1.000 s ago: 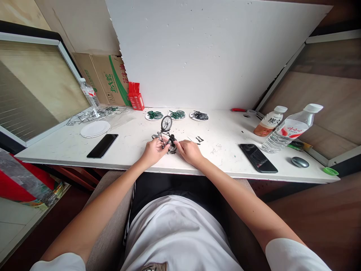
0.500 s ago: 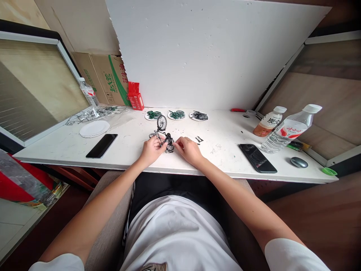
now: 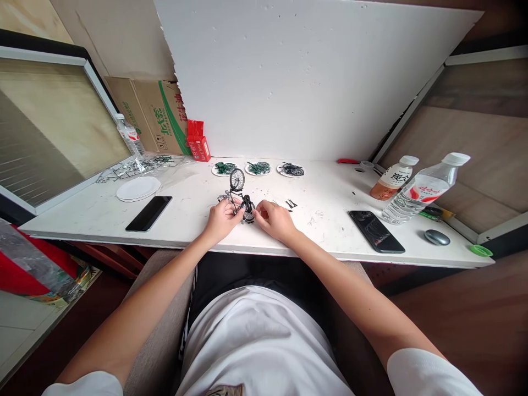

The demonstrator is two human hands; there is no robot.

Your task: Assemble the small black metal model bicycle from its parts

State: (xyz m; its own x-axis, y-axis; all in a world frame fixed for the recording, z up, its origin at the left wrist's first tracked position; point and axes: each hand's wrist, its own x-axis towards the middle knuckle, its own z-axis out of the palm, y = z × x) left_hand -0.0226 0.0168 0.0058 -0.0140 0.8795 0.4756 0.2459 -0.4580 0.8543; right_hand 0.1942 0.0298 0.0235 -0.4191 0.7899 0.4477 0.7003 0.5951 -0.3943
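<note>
Small black model bicycle (image 3: pixel 247 202) at centre, toward the near edge of the white table (image 3: pixel 330 236); one wheel sticks up on the far side. Left hand (image 3: pixel 220 218) pinches its frame between thumb and fingers. Right hand (image 3: pixel 275 219) curled at the near wheel's right side; cannot tell whether it grips. Loose black pieces (image 3: pixel 292 204) just beyond, to the right. Far: three plates (image 3: pixel 281 174) in a row.

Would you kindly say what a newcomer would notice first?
A small black model bicycle, held in the bare left hand with the right hand alongside, likely catches the eye first. Behind it, three round white plates hold green and black parts. A large clear plastic bottle stands at right.
</note>
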